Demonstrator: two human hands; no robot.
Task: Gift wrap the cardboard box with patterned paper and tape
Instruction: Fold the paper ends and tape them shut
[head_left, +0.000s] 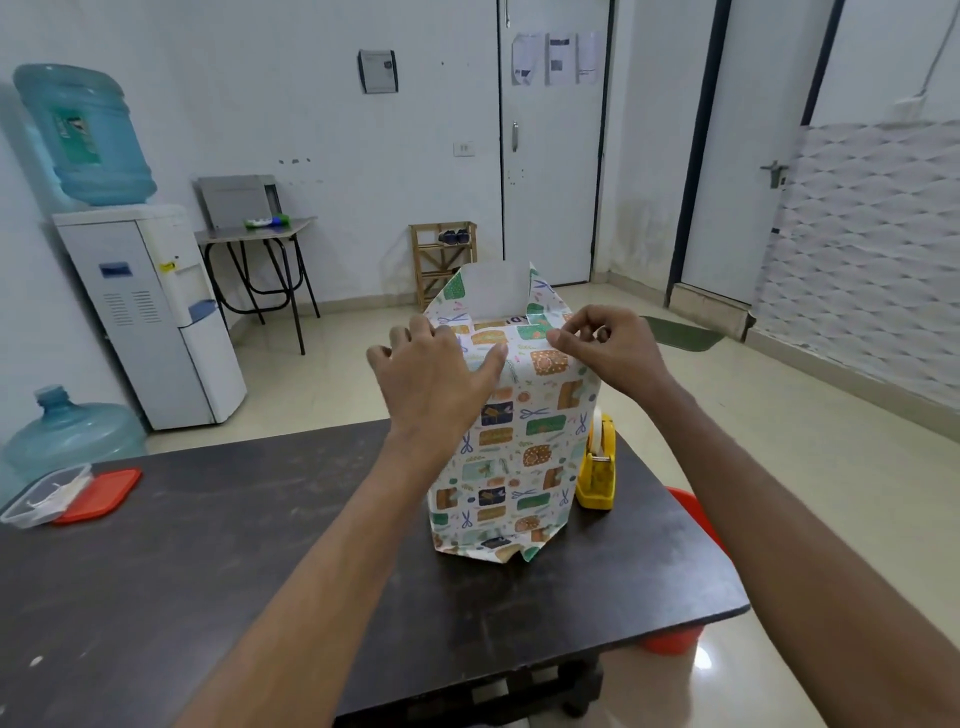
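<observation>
Head view: upright on the bench (208, 545), the paper-wrapped box (511, 447) was steadied by the flat, open left hand (436, 374) so its top flap could be pinched down by the right hand (605, 345).

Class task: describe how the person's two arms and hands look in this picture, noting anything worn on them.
Both forearms are bare from the bottom of the frame up; no sleeves show. The left hand and right hand wear no gloves, and no rings, watch or bracelets are visible. Fingernails look short and plain.

Cardboard box (506, 317) almost fully hidden under patterned paper (511, 441).
</observation>
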